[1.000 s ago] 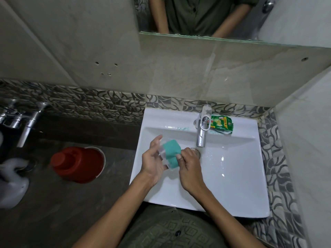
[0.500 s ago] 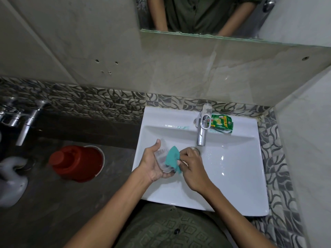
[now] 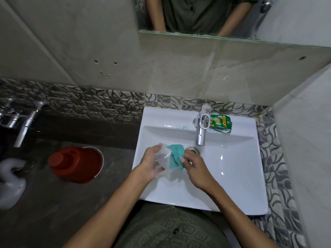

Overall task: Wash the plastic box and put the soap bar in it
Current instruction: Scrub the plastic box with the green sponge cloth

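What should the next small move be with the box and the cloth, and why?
Probably keep wiping: draw the teal cloth, pinched by the right hand, through the clear plastic box that the left hand holds over the sink. No water runs from the tap, and the wrapped soap bar sits unopened on the ledge.

Arms: both forearms are bare, with no sleeve on them down to the wrist.
Left hand (image 3: 152,163): bare, no glove; no ring or watch can be seen.
Right hand (image 3: 196,170): bare, no glove; the wrist has no band.
Garment (image 3: 172,230): dark olive-green cloth with a pattern of pale nested squares.
Button (image 3: 176,230): one small dark round button on the front of the garment.
Mirror reflection (image 3: 195,13): the same olive-green shirt, a line of dark buttons in the middle, short sleeves which end above the elbow.
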`<move>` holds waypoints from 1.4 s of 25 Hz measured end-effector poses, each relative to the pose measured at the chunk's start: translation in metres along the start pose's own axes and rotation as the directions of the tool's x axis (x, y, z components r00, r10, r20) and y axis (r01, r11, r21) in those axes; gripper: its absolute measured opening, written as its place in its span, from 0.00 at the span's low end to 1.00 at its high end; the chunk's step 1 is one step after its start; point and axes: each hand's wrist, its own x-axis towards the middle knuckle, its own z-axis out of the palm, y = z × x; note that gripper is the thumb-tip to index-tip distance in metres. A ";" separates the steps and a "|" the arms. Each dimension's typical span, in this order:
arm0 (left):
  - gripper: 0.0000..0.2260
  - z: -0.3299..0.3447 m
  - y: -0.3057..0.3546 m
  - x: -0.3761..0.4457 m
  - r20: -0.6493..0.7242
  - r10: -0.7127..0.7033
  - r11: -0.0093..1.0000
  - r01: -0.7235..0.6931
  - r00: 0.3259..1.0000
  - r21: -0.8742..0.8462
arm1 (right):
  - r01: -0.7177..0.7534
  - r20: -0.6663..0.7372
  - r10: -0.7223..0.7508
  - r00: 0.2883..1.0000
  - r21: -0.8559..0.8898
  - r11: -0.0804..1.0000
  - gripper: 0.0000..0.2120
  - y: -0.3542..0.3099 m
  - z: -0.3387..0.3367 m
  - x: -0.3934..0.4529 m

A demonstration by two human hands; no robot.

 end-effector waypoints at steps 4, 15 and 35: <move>0.02 -0.017 0.007 -0.004 0.205 0.346 0.798 -0.402 0.916 0.449 | -0.231 -0.129 0.285 0.950 0.324 0.917 0.10 0.013 -0.002 0.011; 0.07 -0.004 -0.020 -0.009 -0.028 0.516 0.690 -0.396 0.856 0.606 | 0.039 -0.282 -0.189 0.941 -0.466 0.884 0.08 -0.008 0.023 -0.012; 0.18 -0.006 -0.006 -0.018 -0.108 0.266 0.945 -0.282 0.958 -0.169 | 0.164 0.008 -0.188 0.982 -0.528 0.833 0.27 -0.037 0.040 -0.029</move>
